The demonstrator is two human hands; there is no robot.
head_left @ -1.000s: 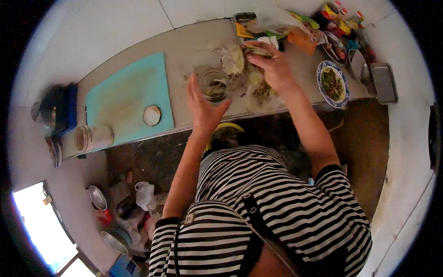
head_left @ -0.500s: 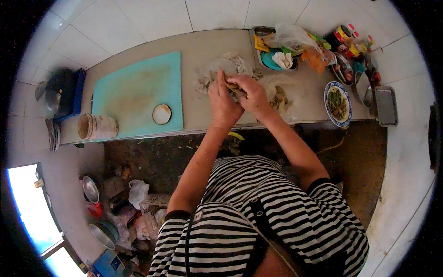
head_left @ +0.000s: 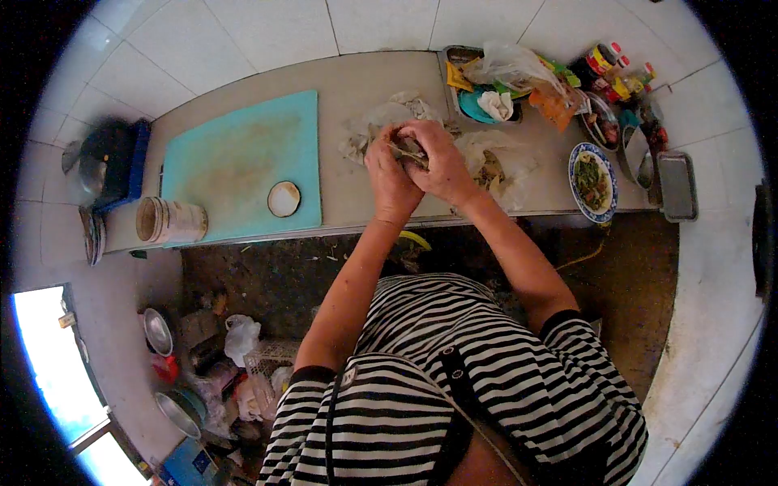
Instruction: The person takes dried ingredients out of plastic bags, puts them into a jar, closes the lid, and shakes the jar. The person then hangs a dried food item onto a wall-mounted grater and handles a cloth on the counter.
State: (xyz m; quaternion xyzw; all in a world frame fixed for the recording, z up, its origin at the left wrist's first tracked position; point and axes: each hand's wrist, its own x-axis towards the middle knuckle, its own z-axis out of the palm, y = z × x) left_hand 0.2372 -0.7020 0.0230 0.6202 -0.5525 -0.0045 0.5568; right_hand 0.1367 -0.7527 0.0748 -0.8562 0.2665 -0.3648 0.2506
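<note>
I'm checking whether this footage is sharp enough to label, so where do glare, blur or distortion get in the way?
Head view: the window is blown out white; the lens bends the counter edge and blackens the corners; the clutter below the counter is dim and soft; what the hands hold is indistinct.

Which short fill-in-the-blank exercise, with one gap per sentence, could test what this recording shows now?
A dark clump is held between the left hand and the ____ hand. The small white disc lies ____ the turquoise board. The rim of the plate of food is patterned in ____ and white. The shirt has black and white ____.

Missing words: right; on; blue; stripes.
</note>
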